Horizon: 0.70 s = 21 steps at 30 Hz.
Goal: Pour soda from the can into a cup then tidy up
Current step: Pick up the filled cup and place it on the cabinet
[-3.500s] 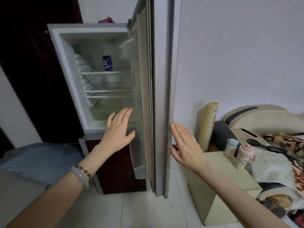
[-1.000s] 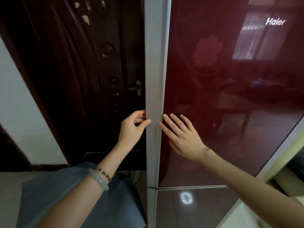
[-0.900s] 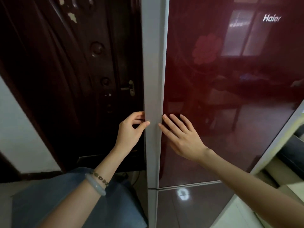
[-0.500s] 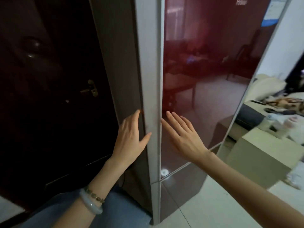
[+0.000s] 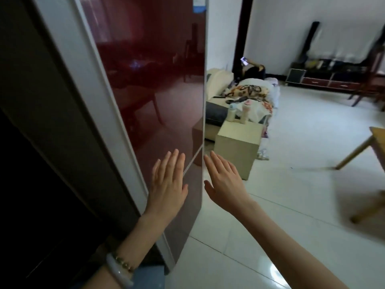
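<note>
Fridge door [image 5: 150, 80] shut, left of frame. Left hand [image 5: 167, 184] and right hand [image 5: 224, 182], lower centre, both spread flat, holding nothing. Can and cup not visible. Likely tidy-up nearly finished; pouring cannot be confirmed.

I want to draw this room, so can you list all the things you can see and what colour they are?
fridge: one, dark red, shut, left
small table: one, cream, beside the fridge
bottles: two, pale, on its far edge
sofa: one, cream, behind it
blanket: one, patterned, on the sofa
low cabinet: one, dark, far wall
wooden table: one, tan, right edge
floor: white tiles
bracelets: two, left wrist
left hand: open, empty, before the fridge
right hand: open, empty
</note>
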{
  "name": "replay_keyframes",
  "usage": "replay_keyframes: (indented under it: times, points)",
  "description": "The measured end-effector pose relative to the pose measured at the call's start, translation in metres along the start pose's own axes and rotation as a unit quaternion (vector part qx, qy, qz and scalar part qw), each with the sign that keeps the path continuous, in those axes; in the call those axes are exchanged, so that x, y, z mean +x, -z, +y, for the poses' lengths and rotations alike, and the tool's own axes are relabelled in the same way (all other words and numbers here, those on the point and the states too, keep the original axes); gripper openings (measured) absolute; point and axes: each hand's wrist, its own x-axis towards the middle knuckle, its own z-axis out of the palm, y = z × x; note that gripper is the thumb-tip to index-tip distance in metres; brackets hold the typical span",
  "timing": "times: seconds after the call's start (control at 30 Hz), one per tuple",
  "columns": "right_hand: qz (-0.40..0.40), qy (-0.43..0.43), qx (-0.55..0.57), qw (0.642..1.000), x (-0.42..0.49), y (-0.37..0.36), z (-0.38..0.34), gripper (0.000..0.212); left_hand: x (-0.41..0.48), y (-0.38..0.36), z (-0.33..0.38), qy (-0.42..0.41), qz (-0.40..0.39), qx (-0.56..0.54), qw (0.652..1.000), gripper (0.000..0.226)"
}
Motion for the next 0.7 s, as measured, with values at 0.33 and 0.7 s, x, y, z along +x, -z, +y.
replay_keyframes:
  times: [0.33,0.7]
  points:
    - [0.016,-0.207,-0.077,0.975,-0.107,0.046,0.122,0.075,0.048,-0.036,0.165,-0.169,-0.022,-0.076,0.982,0.093]
    - [0.024,-0.356,-0.128,0.925,-0.263,0.114,0.291,0.071,0.064,-0.037,0.417,-0.300,-0.011,-0.151,0.942,0.095]
